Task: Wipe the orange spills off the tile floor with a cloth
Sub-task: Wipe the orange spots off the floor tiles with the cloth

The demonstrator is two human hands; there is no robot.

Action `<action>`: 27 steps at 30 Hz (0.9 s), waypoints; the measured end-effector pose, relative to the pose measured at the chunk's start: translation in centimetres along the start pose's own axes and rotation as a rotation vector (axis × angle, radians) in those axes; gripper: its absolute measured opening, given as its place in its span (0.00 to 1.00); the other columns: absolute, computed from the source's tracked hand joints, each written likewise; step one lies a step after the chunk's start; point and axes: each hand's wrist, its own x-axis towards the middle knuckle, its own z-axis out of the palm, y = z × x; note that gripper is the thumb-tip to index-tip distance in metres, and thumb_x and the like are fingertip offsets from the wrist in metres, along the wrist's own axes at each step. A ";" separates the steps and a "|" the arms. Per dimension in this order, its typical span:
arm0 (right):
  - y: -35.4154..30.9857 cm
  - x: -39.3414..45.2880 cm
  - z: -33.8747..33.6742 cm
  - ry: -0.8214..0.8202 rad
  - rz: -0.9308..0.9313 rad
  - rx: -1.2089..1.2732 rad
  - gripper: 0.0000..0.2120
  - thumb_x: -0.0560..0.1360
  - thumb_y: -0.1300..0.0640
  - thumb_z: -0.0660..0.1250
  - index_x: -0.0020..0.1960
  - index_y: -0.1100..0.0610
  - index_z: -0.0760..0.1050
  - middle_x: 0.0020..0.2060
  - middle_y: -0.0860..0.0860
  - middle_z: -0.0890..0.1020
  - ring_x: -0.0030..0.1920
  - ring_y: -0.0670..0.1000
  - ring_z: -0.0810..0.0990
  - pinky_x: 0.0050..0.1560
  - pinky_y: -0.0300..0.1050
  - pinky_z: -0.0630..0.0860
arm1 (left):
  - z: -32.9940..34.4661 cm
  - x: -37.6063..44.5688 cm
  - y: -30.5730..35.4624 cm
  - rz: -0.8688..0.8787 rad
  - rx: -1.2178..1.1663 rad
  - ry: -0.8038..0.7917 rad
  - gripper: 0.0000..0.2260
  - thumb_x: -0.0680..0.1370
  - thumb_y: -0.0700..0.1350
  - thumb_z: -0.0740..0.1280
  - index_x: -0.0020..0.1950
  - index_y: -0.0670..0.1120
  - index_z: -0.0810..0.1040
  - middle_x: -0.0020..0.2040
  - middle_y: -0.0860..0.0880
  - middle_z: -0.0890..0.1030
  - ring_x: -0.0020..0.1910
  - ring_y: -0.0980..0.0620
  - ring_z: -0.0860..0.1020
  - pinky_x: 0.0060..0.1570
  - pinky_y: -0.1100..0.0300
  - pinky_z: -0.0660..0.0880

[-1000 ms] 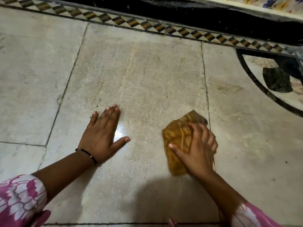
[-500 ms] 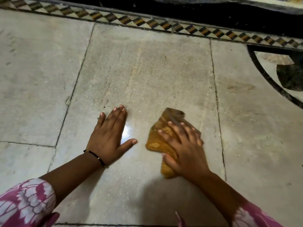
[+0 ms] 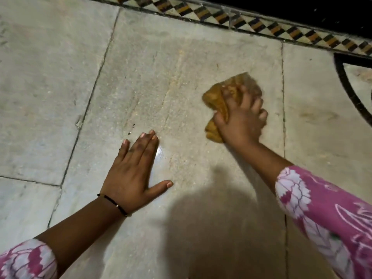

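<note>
An orange-brown cloth (image 3: 216,99) lies bunched on the pale tile floor (image 3: 161,57), right of centre. My right hand (image 3: 243,119) presses down on it with the fingers curled over the cloth; both are blurred. My left hand (image 3: 133,173) rests flat on the floor with fingers spread, a black band on the wrist. Faint yellowish streaks (image 3: 173,83) run across the tile between and beyond the hands. A wet shine (image 3: 159,158) shows beside my left fingers.
A diamond-patterned border strip (image 3: 241,19) runs along the far edge, with a dark area behind it. A black curved inlay (image 3: 346,83) sits at the far right. Dark grout lines (image 3: 283,97) divide the tiles. My shadow falls on the near tile.
My right hand has pushed the cloth away from me and to the right, bunching it up. My left hand has stayed flat in place.
</note>
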 end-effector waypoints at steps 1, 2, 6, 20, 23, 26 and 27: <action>-0.6 -0.8 0.0 0.003 -0.122 -0.021 0.29 0.73 0.40 0.54 0.74 0.42 0.58 0.74 0.55 0.60 0.66 0.64 0.61 0.59 0.60 0.63 | 0.0 0.1 0.0 -0.005 -0.007 -0.006 0.43 0.72 0.69 0.57 0.76 0.42 0.54 0.77 0.46 0.55 0.76 0.49 0.53 0.74 0.47 0.48; -0.6 -1.8 -0.1 -0.005 -0.228 -0.031 0.30 0.71 0.40 0.54 0.73 0.42 0.60 0.72 0.55 0.63 0.62 0.64 0.65 0.56 0.59 0.65 | -0.2 0.4 0.0 -0.009 -0.007 -0.017 0.43 0.71 0.69 0.57 0.76 0.42 0.55 0.77 0.46 0.55 0.76 0.49 0.53 0.73 0.47 0.48; 4.6 -7.5 -1.1 -0.085 -0.457 -0.091 0.31 0.70 0.42 0.56 0.73 0.44 0.61 0.69 0.55 0.67 0.52 0.60 0.68 0.47 0.56 0.70 | -0.5 0.5 -0.1 -0.019 0.008 -0.107 0.43 0.72 0.70 0.55 0.76 0.42 0.55 0.77 0.45 0.54 0.76 0.48 0.53 0.73 0.45 0.49; 0.7 -19.8 -19.6 -0.531 0.969 1.351 0.09 0.72 0.64 0.70 0.48 0.51 0.80 0.41 0.61 0.82 0.32 0.55 0.80 0.31 0.51 0.81 | -19.5 -0.3 16.8 -0.504 -0.248 -0.506 0.39 0.77 0.60 0.58 0.76 0.43 0.38 0.78 0.46 0.41 0.76 0.50 0.42 0.72 0.50 0.38; 1.5 -20.2 -33.0 -0.733 1.018 1.494 0.11 0.77 0.56 0.65 0.57 0.56 0.78 0.42 0.60 0.84 0.27 0.53 0.79 0.23 0.39 0.70 | -30.3 -5.5 21.9 -0.579 -0.460 -0.517 0.37 0.77 0.59 0.60 0.77 0.45 0.46 0.78 0.48 0.48 0.76 0.52 0.47 0.72 0.51 0.40; 3.1 -22.0 -46.3 -0.741 1.133 1.717 0.14 0.79 0.57 0.57 0.58 0.62 0.75 0.35 0.60 0.82 0.26 0.53 0.77 0.23 0.40 0.73 | -41.3 -11.0 26.2 -0.582 -0.618 -0.573 0.41 0.69 0.67 0.57 0.76 0.48 0.53 0.77 0.50 0.54 0.75 0.52 0.54 0.74 0.51 0.47; 3.4 -22.8 -51.2 -0.742 1.166 1.767 0.15 0.79 0.56 0.56 0.54 0.63 0.76 0.31 0.59 0.80 0.24 0.52 0.77 0.23 0.40 0.73 | -45.3 -12.8 27.4 -0.582 -0.651 -0.565 0.45 0.64 0.70 0.54 0.76 0.49 0.55 0.77 0.51 0.57 0.74 0.52 0.57 0.73 0.51 0.52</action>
